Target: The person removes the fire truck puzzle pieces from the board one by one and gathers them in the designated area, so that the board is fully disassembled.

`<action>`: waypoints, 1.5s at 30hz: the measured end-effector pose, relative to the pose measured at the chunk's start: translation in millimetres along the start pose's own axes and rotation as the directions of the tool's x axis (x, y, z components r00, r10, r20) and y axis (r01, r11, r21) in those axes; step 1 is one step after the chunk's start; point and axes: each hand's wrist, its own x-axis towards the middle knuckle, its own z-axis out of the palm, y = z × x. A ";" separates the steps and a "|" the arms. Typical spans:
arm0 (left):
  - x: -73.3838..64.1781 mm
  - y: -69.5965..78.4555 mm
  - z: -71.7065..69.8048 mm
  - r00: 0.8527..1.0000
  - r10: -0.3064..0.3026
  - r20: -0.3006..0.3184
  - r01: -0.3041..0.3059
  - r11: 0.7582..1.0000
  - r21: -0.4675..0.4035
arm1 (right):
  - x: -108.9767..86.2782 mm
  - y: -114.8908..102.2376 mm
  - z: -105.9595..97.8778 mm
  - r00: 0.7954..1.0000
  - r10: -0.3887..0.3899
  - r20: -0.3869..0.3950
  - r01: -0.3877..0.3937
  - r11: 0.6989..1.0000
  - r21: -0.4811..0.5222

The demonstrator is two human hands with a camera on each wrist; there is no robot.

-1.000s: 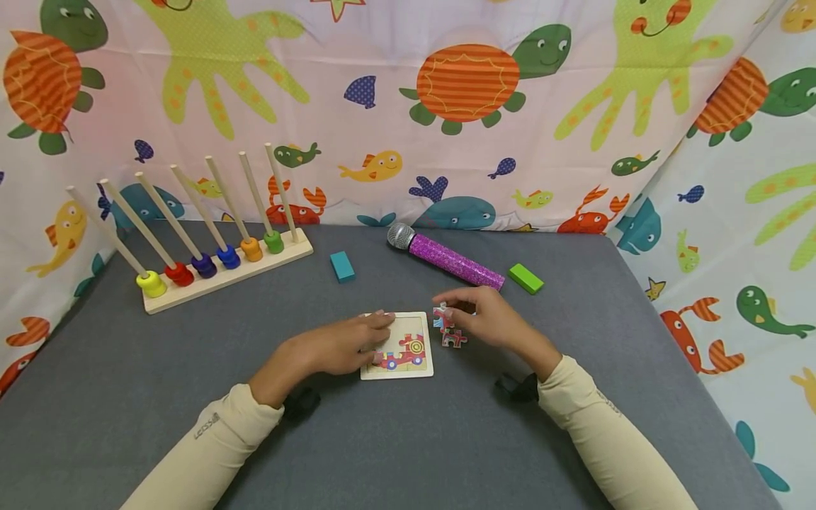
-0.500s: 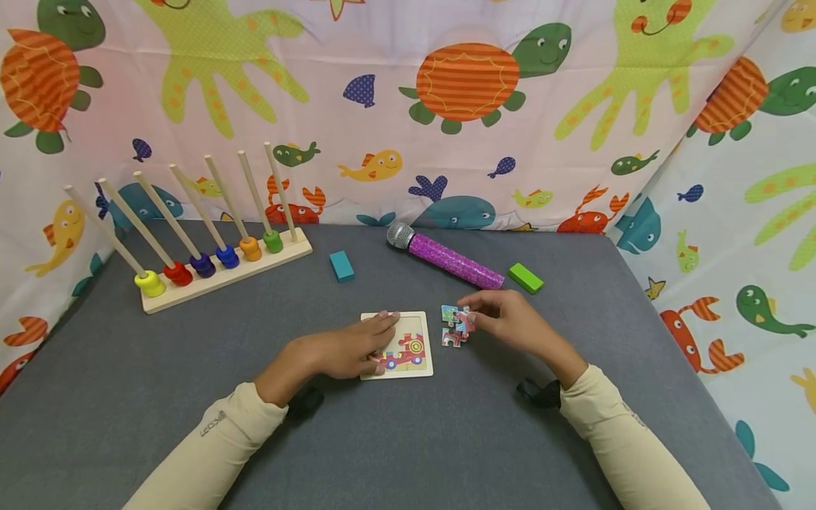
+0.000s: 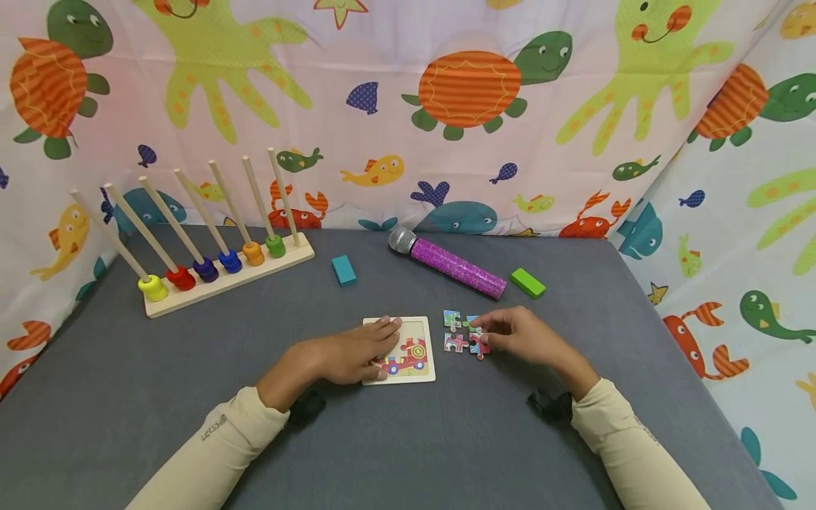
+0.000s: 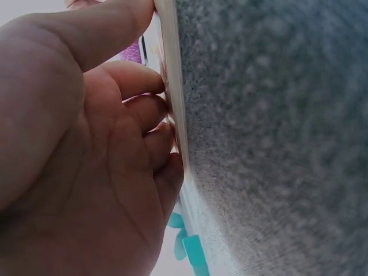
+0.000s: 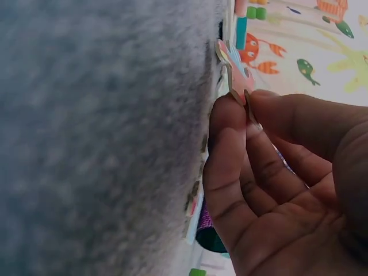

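A square wooden puzzle board lies flat on the table, with part of a red vehicle picture assembled in its lower right. My left hand rests across the board's left side with fingers extended; in the left wrist view the fingertips touch the board's edge. Right of the board, my right hand pinches a puzzle piece between thumb and finger. Close by on the cloth lie a loose upper-left piece, a lower-left piece, and another piece partly behind the fingers.
Behind the hands lie a purple glittery microphone, a teal block and a green block. At the back left stands a wooden peg rack with coloured rings. A sea-animal printed curtain encloses the table.
My right hand has moved right and slightly nearer to me. The puzzle pieces, bunched together before, now lie more spread apart. My left hand stays on the puzzle board.
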 end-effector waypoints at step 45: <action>0.1 0.4 1.4 0.999 -0.035 0.002 0.035 0.999 0.024 | 7.3 -3.6 -5.0 1.000 -0.026 -0.004 0.025 0.990 -0.137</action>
